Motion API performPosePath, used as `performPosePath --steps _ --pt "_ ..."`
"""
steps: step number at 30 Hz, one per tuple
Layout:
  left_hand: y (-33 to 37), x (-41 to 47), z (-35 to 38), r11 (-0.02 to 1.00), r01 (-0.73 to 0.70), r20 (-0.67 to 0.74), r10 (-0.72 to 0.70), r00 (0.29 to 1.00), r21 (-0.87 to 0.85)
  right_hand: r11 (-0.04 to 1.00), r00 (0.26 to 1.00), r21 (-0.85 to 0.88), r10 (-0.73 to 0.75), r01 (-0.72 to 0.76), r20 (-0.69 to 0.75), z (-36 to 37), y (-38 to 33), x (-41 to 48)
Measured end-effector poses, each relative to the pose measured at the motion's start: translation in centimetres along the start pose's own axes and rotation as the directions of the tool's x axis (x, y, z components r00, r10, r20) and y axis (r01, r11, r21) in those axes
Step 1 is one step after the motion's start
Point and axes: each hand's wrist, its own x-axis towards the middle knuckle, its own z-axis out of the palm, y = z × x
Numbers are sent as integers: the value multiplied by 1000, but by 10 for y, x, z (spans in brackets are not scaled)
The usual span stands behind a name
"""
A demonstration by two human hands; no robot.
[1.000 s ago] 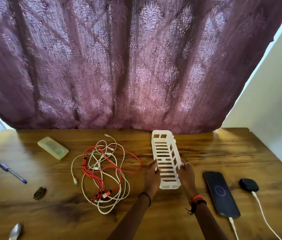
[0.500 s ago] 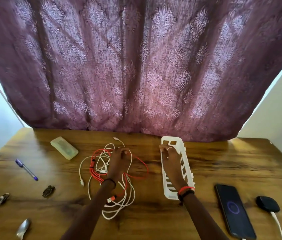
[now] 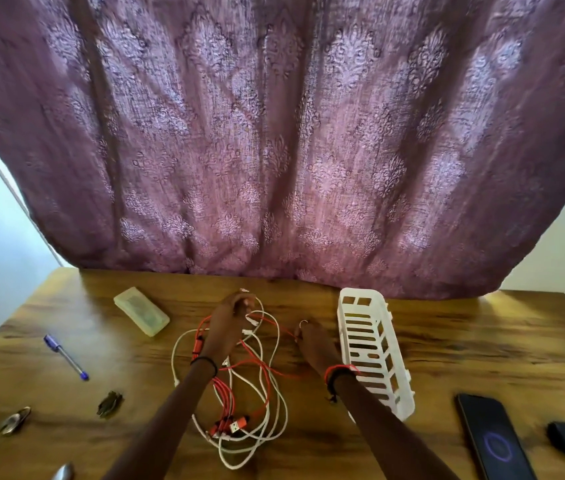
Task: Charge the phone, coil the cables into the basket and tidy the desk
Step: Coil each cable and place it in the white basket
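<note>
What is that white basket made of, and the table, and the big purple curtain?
The white basket looks like moulded plastic: smooth, matte, with neat cut-out slots. The table looks like wood or a wood-look sheet, brown with dark streaky grain and a soft shine; the picture cannot say which. The purple curtain is woven cloth: it hangs in folds, light glows through, and a leafy pattern repeats.
</note>
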Motion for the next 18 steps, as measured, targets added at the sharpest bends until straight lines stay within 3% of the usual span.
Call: performPosePath --steps 5,7,10,13,18 --pt "16 25 -11 995 -103 101 104 989 -16 986 994 168 10 9 -112 -16 -16 0" --pt "30 33 -14 991 -136 239 128 963 17 968 985 249 4 39 -170 -31 -26 -2" --pt "44 48 -19 975 -204 461 144 876 83 974 966 177 -95 140 -242 -59 -45 -1" --pt "54 61 -30 976 -209 495 152 855 61 920 891 249 -181 303 -417 -81 -59 10" --pt "72 74 -53 985 -55 513 131 848 -161 894 820 268 -164 358 -548 -126 -71 26"
